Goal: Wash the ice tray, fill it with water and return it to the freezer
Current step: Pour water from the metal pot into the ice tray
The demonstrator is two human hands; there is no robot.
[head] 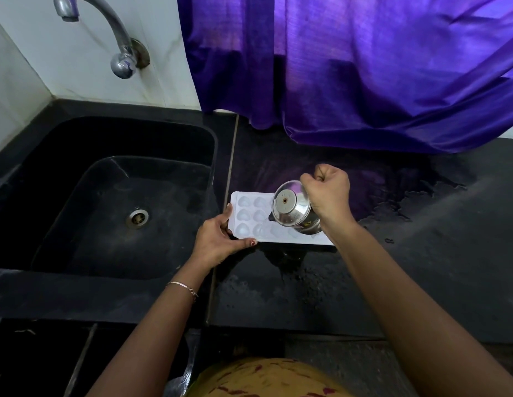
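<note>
I note the left hand (218, 243) gripping the ice tray (249, 214) by its left end on the wet bench (364, 282). The right hand (328, 196), fingers closed round a steel cup (291, 209), holds it tilted over the tray.

Ice tray (251, 217) on counter (421, 253), right of sink (106, 196)

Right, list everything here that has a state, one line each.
ice tray: flat on the counter, fill level unclear
steel cup: tipped over the tray
left hand: grips the tray's left end
right hand: grips the cup
tap: no water running
sink: drain uncovered
counter: wet patches around the tray
curtain: hanging down onto the counter
</note>
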